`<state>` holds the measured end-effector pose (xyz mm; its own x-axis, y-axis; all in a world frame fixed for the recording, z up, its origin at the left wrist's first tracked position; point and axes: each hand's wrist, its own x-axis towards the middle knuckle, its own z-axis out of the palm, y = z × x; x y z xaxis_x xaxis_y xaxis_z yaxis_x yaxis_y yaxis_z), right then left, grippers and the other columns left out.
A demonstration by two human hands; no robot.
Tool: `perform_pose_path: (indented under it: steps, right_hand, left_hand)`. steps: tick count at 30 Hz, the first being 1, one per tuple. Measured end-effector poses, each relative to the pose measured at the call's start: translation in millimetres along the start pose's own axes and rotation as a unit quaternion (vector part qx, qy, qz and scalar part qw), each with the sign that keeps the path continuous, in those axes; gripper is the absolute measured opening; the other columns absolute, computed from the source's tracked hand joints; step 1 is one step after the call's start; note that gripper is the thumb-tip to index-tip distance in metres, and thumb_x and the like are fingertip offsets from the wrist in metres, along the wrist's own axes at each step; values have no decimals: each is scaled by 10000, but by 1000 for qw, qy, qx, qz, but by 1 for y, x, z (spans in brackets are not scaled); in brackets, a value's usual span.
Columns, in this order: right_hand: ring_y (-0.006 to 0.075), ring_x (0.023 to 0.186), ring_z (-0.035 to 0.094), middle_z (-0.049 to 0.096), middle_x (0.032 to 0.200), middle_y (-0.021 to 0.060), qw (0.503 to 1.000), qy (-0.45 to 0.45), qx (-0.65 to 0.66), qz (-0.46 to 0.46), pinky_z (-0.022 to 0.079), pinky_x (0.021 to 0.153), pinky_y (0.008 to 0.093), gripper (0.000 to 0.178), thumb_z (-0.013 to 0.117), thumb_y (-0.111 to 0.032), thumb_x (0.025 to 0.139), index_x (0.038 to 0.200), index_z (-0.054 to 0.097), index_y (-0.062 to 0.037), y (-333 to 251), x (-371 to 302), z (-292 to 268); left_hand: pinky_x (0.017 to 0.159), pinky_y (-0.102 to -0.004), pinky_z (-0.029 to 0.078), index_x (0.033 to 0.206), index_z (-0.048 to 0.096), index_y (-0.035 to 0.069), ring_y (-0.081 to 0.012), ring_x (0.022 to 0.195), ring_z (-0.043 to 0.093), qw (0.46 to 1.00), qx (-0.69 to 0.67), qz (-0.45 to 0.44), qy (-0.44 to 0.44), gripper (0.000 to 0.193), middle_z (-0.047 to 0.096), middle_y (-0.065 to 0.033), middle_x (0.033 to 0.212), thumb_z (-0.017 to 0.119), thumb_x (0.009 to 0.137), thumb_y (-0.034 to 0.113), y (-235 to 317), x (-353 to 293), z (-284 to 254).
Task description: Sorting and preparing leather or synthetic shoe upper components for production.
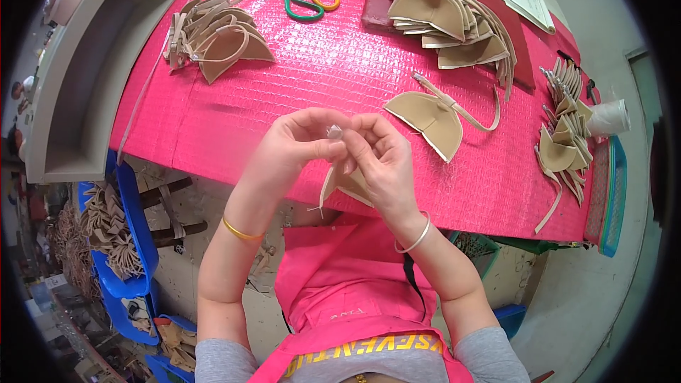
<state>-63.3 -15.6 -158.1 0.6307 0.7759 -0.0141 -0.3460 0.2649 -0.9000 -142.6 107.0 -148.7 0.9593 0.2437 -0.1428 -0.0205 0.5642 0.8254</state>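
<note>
My left hand (298,143) and my right hand (379,159) meet above the table's near edge, fingertips pinched together. Between them is a small silvery buckle-like piece (335,132), its details too small to make out. Below the fingers hangs a tan, pale-edged curved piece (351,186), partly hidden by my right hand; whether it joins the silvery piece is hidden. A matching tan piece (429,119) with a narrow looped strap (477,122) lies flat to the right of my hands.
A pink-covered table (305,64) bears tan strapped pieces in a left pile (213,39), a back-right pile (454,25) on a dark red board (383,0), and a right-edge pile (564,128). Scissors (308,1) lie at the back; a white thread spool (608,117) stands right. Blue bins (145,241) hold pieces lower left.
</note>
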Motion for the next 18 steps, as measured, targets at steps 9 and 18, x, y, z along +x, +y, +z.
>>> perform_pose_path:
  steps: [9,18]
  right_hand:
    - [89,645,553,580,767,58,998,-30,-47,33,445,568,200,111,514,-74,839,882,532,27,-9,0,-13]
    - [113,713,575,591,832,75,996,-16,-84,3,472,653,223,114,523,-49,829,906,532,36,-17,-6,-16]
  left_hand:
    - [740,-250,462,1033,556,-27,-132,825,578,998,46,-44,-20,320,612,-85,902,616,719,-6,4,5,1]
    - [687,-248,435,981,590,-17,-130,766,569,900,417,100,76,258,623,-80,880,610,729,36,29,-4,23]
